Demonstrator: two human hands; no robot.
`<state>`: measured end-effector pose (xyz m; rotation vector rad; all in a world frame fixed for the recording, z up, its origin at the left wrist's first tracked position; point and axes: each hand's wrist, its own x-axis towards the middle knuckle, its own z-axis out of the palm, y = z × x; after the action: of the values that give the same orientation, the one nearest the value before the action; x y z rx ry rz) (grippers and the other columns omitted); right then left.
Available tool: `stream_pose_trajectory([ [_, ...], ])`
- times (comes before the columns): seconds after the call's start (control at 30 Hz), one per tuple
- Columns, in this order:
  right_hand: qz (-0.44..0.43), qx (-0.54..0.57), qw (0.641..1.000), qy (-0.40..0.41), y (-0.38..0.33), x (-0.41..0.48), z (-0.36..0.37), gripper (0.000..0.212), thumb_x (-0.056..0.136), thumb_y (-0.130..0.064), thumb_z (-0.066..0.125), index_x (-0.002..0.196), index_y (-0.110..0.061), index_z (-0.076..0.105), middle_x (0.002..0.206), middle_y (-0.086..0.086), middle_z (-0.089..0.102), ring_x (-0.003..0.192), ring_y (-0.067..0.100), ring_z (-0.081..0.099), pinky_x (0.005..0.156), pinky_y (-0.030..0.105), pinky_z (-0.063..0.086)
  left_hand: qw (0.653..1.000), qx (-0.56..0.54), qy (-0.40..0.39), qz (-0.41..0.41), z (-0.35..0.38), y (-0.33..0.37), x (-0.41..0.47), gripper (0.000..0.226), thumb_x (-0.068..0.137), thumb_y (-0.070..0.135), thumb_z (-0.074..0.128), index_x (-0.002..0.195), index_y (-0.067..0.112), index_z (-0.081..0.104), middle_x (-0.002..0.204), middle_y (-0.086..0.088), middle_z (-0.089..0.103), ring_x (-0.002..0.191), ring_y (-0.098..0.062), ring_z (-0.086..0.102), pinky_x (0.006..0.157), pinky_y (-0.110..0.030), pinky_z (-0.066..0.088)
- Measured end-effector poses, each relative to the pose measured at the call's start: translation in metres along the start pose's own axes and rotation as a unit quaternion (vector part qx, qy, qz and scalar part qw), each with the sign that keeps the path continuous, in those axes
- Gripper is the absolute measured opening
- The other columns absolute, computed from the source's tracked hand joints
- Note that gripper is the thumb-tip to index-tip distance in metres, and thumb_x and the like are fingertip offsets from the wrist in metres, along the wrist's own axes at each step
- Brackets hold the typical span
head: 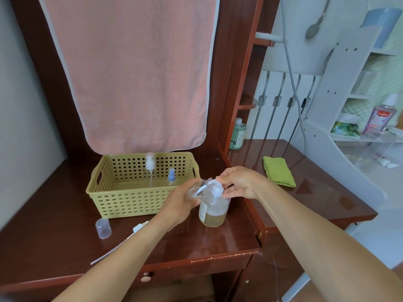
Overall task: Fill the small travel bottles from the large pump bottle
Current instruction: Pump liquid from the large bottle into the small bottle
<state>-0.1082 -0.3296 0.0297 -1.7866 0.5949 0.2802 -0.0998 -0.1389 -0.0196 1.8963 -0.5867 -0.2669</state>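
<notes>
The large pump bottle [214, 211], clear with yellowish liquid in its lower part, stands on the brown desk. My left hand [182, 202] grips a small clear travel bottle [201, 187], tilted with its open threaded neck against the white pump nozzle [218, 189]. My right hand [238, 182] rests on the pump head, fingers curled over it. Two more small bottles, one with a white pump [150, 164] and one with a blue sprayer [171, 175], stand in the olive perforated basket [130, 201].
A clear cap [103, 228] and a loose white pump top with its dip tube [139, 226] lie on the desk in front of the basket. A green cloth [279, 171] lies to the right. A pink towel [130, 73] hangs behind. Desk edge [218, 257] is near.
</notes>
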Motion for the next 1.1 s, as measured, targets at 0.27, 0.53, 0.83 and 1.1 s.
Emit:
stream_pose_trajectory([
  [0.27, -0.005, 0.000, 1.000, 0.004, -0.004, 0.002, 0.000, 0.018, 0.091, -0.013, 0.063, 0.106, -0.003, 0.060, 0.108, 0.023, 0.060, 0.107, 0.034, 0.061, 0.088, 0.038, 0.054, 1.000, -0.008, -0.003, -0.004, -0.003, 0.003, 0.000, 0.044, 0.091, 0.003, 0.058, 0.105, 0.044, 0.053, 0.095, 0.027, 0.054, 0.090, 0.002, 0.051, 0.072, -0.003, 0.038],
  [0.53, -0.009, 0.009, 1.000, -0.003, 0.000, 0.003, -0.001, 0.017, 0.090, -0.012, 0.064, 0.104, -0.003, 0.061, 0.106, 0.021, 0.062, 0.091, 0.025, 0.062, 0.085, 0.033, 0.053, 1.000, 0.007, 0.001, -0.005, 0.000, 0.000, 0.001, 0.051, 0.090, 0.006, 0.059, 0.096, 0.055, 0.048, 0.102, 0.020, 0.057, 0.102, -0.007, 0.053, 0.079, -0.018, 0.043],
  [0.83, -0.032, -0.023, 0.999, 0.023, -0.001, 0.009, 0.005, 0.008, 0.091, -0.012, 0.063, 0.084, -0.009, 0.060, 0.089, 0.011, 0.062, 0.084, 0.018, 0.060, 0.094, 0.035, 0.052, 1.000, 0.009, 0.004, -0.016, -0.001, -0.003, 0.003, 0.047, 0.089, 0.005, 0.059, 0.118, 0.042, 0.054, 0.104, 0.017, 0.059, 0.102, -0.009, 0.054, 0.081, -0.019, 0.044],
  [1.1, -0.015, 0.003, 1.000, -0.007, -0.003, -0.003, -0.006, 0.019, 0.090, -0.014, 0.065, 0.103, -0.002, 0.059, 0.092, 0.018, 0.059, 0.089, 0.025, 0.061, 0.091, 0.034, 0.051, 1.000, -0.005, 0.003, -0.015, 0.000, -0.002, 0.001, 0.045, 0.090, 0.004, 0.059, 0.120, 0.036, 0.055, 0.103, 0.017, 0.059, 0.103, -0.007, 0.055, 0.092, -0.024, 0.045],
])
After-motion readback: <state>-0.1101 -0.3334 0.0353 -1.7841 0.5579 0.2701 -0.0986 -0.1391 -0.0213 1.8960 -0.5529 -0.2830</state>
